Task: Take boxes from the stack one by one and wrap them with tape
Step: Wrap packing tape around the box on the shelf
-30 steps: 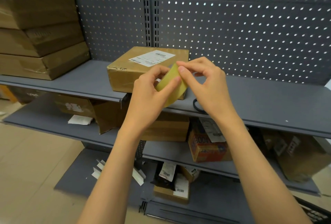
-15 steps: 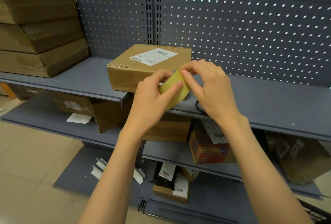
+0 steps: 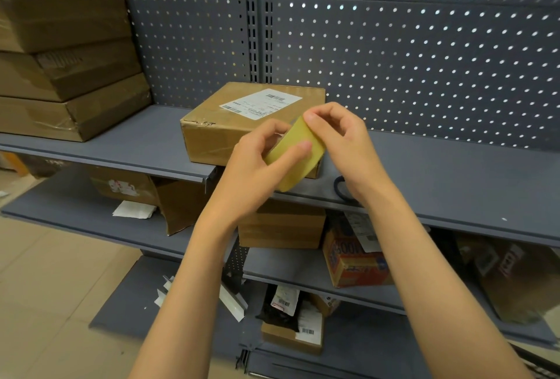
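Little change from moment ago: my left hand (image 3: 257,163) still grips tape roll (image 3: 295,155), right hand (image 3: 342,139) fingertips still picking its edge. Box (image 3: 242,127) waits untaped on shelf (image 3: 121,142), behind hands; tape end not yet free.

A grey perforated back panel (image 3: 409,54) is seen behind tiered grey metal shelves (image 3: 454,172), split by a slotted upright (image 3: 259,18). Points of light are shown through its holes. Beige floor tiles (image 3: 45,287) are visible at lower left.
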`<state>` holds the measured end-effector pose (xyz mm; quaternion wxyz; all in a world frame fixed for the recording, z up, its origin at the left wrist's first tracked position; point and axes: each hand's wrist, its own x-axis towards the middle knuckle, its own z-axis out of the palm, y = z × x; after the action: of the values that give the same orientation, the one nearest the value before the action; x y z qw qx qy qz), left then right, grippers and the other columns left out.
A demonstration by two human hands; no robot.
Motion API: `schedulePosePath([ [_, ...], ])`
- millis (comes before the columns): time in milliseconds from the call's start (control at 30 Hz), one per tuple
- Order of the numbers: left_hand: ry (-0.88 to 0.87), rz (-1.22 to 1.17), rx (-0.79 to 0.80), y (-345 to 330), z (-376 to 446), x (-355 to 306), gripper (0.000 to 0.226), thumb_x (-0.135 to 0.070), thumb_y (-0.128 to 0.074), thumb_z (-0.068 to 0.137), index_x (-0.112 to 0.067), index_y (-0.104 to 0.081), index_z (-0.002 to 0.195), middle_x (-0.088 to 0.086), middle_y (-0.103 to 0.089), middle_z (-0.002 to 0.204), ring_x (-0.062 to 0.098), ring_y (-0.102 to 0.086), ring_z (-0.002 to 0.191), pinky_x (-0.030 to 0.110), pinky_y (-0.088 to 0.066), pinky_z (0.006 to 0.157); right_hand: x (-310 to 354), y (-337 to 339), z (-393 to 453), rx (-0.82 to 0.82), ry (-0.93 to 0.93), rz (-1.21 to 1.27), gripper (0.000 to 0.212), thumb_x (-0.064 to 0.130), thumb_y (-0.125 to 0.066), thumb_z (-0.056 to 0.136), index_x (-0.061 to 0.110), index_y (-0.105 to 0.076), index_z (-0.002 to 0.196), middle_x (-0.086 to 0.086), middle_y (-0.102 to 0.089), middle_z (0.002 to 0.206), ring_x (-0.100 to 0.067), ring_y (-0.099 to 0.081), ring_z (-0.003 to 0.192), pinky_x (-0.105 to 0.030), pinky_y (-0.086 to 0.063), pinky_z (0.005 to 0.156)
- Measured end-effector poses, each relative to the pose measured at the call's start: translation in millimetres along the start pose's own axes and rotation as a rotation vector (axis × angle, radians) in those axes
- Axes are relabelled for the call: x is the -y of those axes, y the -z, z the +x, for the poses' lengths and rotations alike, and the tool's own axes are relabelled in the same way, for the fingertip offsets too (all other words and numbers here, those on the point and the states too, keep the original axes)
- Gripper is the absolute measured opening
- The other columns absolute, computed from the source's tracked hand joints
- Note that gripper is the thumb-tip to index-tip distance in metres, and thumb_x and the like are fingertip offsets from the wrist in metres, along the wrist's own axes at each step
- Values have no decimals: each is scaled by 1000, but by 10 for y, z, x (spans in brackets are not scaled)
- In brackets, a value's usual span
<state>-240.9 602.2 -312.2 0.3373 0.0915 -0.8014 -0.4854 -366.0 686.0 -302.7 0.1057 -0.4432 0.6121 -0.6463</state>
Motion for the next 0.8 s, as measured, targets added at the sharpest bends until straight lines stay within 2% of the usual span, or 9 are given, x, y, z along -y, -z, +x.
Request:
schedulePosePath([
  [100, -17, -14, 77, 19, -19, 50, 9, -22, -63, 90, -15, -63, 95, -3, -62, 80, 6, -56, 71, 18, -45, 63, -27, -1, 23, -5, -86, 65, 8, 16, -57, 95, 17, -65, 93, 3, -64, 91, -5, -58, 84, -13, -48, 72],
  [200, -15, -7, -1, -27, -23, 113, 14, -30, -61, 86, -16, -62, 83, -6, -54, 68, 6, -47, 63, 23, -39, 58, -49, -19, 29, -86, -15, -16, 6, 13, -62, 91, 17, -66, 89, 5, -66, 90, -5, -60, 85, -15, -48, 76],
  [300, -15, -41, -112, -71, 1, 109, 20, -31, -59, 88, -12, -62, 83, -8, -51, 66, 7, -44, 61, 27, -36, 57, -17, -53, 43, -152, 104, -114, 10, 10, -63, 89, 19, -64, 85, 8, -65, 88, -6, -60, 87, -19, -47, 83],
  [367, -15, -52, -157, -71, 61, 74, 20, -31, -59, 89, -12, -63, 84, -10, -53, 66, 6, -45, 61, 27, -37, 58, 24, -79, 57, -184, 145, -100, 7, 8, -62, 90, 14, -64, 87, 8, -64, 87, -3, -59, 84, -17, -46, 81],
  [467, -17, -61, -151, -59, 162, 26, 13, -33, -59, 87, -22, -64, 83, -12, -57, 67, 5, -48, 63, 24, -40, 60, 45, -101, 81, -247, 205, -132, 5, 8, -59, 91, 11, -63, 89, 4, -64, 88, -2, -58, 83, -17, -45, 79],
  [567, -2, -51, -136, -60, 192, 43, 10, -33, -60, 86, -24, -64, 83, -10, -58, 69, 6, -50, 65, 26, -42, 62, -16, -111, 75, -280, 227, -173, 6, 9, -58, 91, 12, -63, 89, 3, -64, 89, -5, -58, 85, -20, -46, 81],
  [700, 28, -46, -134, -50, 174, 97, 12, -33, -61, 86, -22, -66, 87, -7, -61, 73, 8, -52, 68, 33, -43, 64, -72, -141, 62, -272, 215, -188, 7, 10, -58, 92, 14, -62, 88, 6, -63, 87, -2, -57, 84, -17, -45, 80],
  [800, 8, -89, -117, -18, 132, 87, 6, -24, -61, 92, -20, -65, 90, -3, -61, 76, 10, -51, 69, 29, -42, 63, -2, -91, 138, -123, 65, 9, 9, 11, -57, 94, 15, -62, 89, 6, -64, 86, 0, -58, 81, -15, -47, 78],
])
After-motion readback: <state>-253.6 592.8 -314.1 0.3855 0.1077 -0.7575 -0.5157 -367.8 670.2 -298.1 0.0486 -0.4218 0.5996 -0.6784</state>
